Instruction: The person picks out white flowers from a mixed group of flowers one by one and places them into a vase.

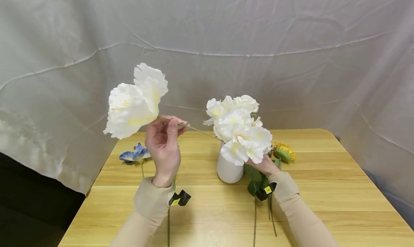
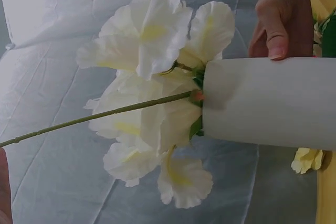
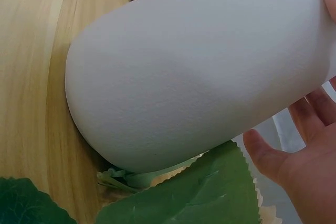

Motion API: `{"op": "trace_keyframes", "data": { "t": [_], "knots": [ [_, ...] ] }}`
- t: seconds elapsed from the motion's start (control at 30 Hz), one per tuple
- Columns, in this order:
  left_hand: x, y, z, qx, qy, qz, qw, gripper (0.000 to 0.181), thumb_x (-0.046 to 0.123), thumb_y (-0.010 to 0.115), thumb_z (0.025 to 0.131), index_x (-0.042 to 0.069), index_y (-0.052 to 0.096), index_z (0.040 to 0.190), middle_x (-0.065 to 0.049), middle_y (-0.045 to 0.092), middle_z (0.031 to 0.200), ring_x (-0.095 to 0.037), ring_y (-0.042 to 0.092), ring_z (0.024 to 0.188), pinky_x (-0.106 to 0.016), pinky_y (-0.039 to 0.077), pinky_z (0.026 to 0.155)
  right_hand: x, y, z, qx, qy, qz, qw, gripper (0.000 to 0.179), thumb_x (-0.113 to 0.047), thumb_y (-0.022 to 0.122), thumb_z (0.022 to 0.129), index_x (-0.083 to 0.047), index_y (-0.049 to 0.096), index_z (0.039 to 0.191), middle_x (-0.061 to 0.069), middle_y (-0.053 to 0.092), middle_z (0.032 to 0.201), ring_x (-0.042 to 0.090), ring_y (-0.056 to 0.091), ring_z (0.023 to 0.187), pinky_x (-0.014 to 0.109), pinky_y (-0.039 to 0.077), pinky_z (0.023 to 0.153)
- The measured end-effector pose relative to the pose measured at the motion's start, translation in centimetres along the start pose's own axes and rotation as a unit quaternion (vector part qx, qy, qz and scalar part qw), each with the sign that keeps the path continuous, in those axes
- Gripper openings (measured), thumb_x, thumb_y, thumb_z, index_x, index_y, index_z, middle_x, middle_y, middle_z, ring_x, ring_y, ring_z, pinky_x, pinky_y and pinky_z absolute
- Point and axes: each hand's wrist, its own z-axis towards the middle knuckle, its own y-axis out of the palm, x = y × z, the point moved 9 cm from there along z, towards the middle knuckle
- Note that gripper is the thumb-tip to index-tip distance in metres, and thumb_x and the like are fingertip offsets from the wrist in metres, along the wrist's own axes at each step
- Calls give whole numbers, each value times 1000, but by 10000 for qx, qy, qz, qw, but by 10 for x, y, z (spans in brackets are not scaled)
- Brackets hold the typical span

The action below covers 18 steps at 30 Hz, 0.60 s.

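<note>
My left hand [image 1: 165, 150] is raised and pinches the thin green stem [image 2: 105, 114] of a large white flower [image 1: 132, 105] just below its bloom. The stem slants down to the mouth of a white vase [image 1: 229, 168], where its end meets the rim. Several white blooms [image 1: 240, 128] crowd the top of the vase. My right hand [image 3: 315, 166] holds the vase by its side, the thumb against the wall in the left wrist view; its fingers are partly hidden by blooms in the head view.
A blue flower [image 1: 136, 153] lies on the wooden table [image 1: 200, 211] at the left. Right of the vase lie a yellow sunflower [image 1: 284, 152], green leaves [image 1: 255, 178] and several stems under my right forearm. A grey cloth [image 1: 207, 31] hangs behind the table.
</note>
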Motion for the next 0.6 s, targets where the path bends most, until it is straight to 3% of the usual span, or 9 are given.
{"op": "trace_keyframes", "data": {
  "t": [0.2, 0.43, 0.5, 0.6],
  "knots": [
    [-2, 6, -2, -169, 38, 7, 9999, 5, 17, 60, 101, 16, 60, 106, 4, 69, 95, -10, 71, 84, -26, 63, 74, 0, -1, 0, 59, 16, -21, 10000, 64, -4, 65, 94, 12, 35, 148, 35, 45, 148, 43, 47, 135, 46, 48, 108],
    [-2, 8, 1, -232, 235, -3, 9995, 19, 20, 63, 100, 1, 61, 100, 3, 71, 94, -10, 72, 83, -27, 64, 74, 3, -3, 3, 206, 154, -47, 9997, 66, -6, 66, 92, 9, 36, 149, 32, 45, 149, 40, 46, 135, 45, 45, 110],
    [-2, 10, 2, -244, 231, 24, 9994, 23, 21, 63, 99, -2, 60, 98, 3, 71, 93, -10, 72, 83, -27, 64, 74, 2, -4, 3, 279, 84, -137, 9995, 66, -5, 68, 91, 8, 38, 148, 30, 47, 148, 33, 49, 133, 42, 44, 110],
    [-1, 11, 2, -243, 209, 14, 9995, 20, 22, 63, 99, 3, 62, 97, 4, 71, 92, -10, 73, 83, -27, 64, 74, -8, -2, 5, 377, -432, -163, 9982, 67, -3, 72, 87, 8, 41, 145, 29, 50, 144, 13, 51, 127, 32, 44, 109]
  ]
}}
